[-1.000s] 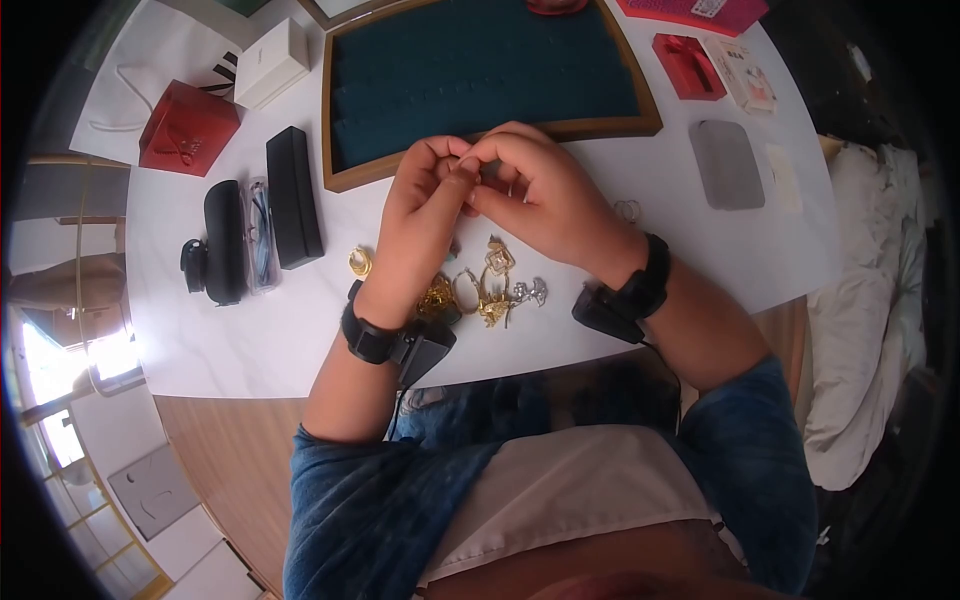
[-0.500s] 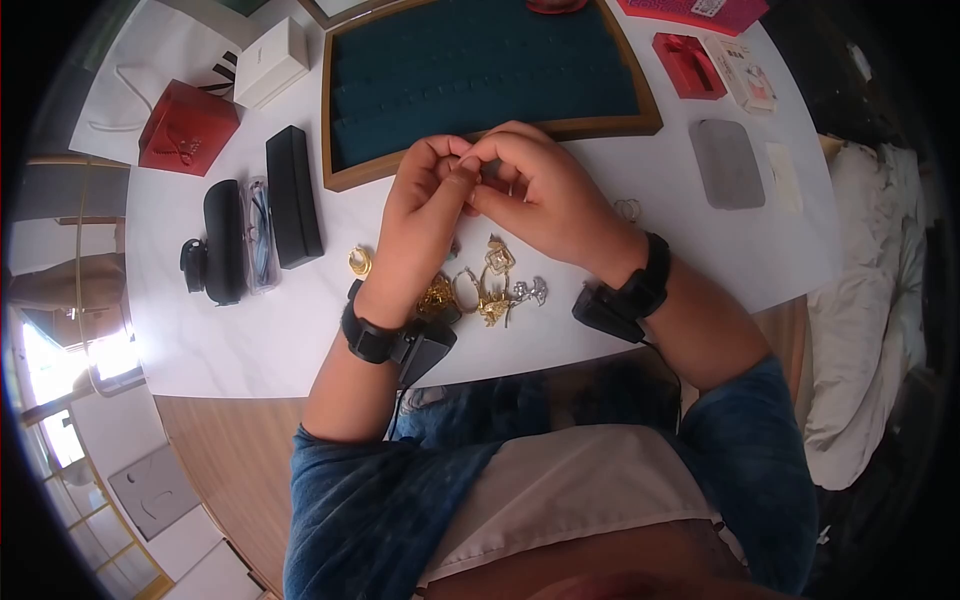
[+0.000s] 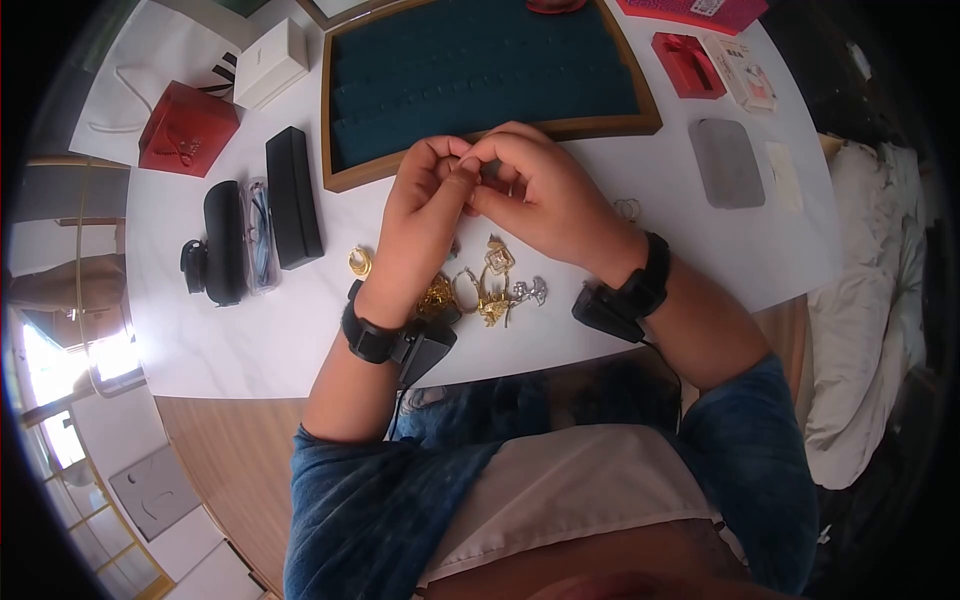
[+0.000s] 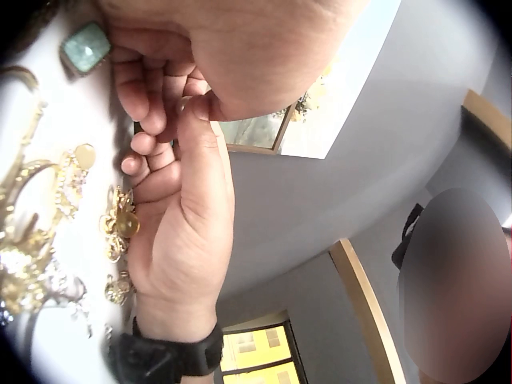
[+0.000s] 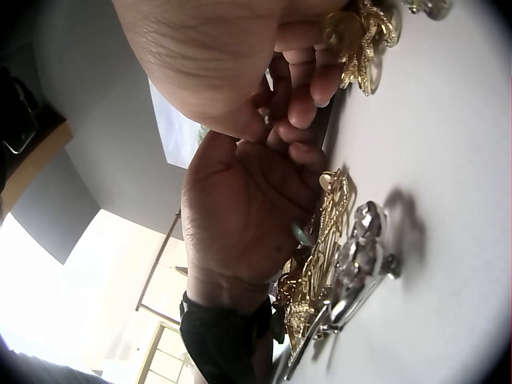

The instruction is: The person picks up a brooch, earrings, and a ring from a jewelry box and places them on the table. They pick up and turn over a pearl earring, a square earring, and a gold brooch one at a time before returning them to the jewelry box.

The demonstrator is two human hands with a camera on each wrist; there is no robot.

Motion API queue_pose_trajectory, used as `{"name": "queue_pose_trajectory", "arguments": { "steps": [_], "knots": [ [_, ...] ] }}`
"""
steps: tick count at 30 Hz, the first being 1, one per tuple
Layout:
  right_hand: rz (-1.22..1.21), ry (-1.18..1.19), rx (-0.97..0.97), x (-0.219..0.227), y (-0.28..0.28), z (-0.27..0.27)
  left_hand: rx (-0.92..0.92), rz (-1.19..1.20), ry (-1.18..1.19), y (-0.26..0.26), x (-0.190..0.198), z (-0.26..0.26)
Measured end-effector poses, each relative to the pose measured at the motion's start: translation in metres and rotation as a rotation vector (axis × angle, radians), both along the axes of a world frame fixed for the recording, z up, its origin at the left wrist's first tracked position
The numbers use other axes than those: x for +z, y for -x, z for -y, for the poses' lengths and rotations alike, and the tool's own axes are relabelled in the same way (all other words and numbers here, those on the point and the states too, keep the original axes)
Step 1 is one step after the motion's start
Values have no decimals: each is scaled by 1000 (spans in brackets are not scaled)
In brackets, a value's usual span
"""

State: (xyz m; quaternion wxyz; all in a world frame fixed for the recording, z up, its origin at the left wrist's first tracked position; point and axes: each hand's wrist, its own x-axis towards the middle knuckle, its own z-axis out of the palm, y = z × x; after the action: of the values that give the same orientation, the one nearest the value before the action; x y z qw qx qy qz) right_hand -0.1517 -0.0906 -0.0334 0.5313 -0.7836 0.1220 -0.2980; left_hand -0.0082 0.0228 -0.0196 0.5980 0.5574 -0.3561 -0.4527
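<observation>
My left hand (image 3: 422,215) and right hand (image 3: 555,200) meet just in front of a wood-framed, dark green jewellery tray (image 3: 480,75). Fingertips of both hands pinch a tiny shiny piece (image 5: 266,114), mostly hidden by the fingers; I cannot tell its kind. Below them on the white table lie a gold chain heap (image 3: 437,297), a gold hoop (image 3: 466,290), a square gold ornament (image 3: 499,258) and a silver brooch with clear stones (image 5: 356,256). A green-stone piece (image 4: 86,48) shows beside the left hand in the left wrist view.
Gold hoop earrings (image 3: 360,262) lie left of the left wrist, and thin rings (image 3: 627,210) by the right. Farther left stand black cases (image 3: 295,200), a red bag (image 3: 188,128) and a white box (image 3: 272,65). A grey tin (image 3: 727,165) and red box (image 3: 690,68) are at right.
</observation>
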Motion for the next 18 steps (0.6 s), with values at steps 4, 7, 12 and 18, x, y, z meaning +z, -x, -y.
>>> {"name": "queue_pose_trajectory", "arguments": {
  "steps": [4,7,12,18],
  "knots": [
    [-7,1,-3,0,0,0,-2,-10,1,0,-1,0],
    [2,-21,-2,-1,-1,0,1,0,-4,0,0,0],
    [18,-43,-2,-5,-1,0,-4,0,5,0,0,0],
    [-11,-24,-6,0,0,0,3,6,-9,0,1,0]
  ]
}}
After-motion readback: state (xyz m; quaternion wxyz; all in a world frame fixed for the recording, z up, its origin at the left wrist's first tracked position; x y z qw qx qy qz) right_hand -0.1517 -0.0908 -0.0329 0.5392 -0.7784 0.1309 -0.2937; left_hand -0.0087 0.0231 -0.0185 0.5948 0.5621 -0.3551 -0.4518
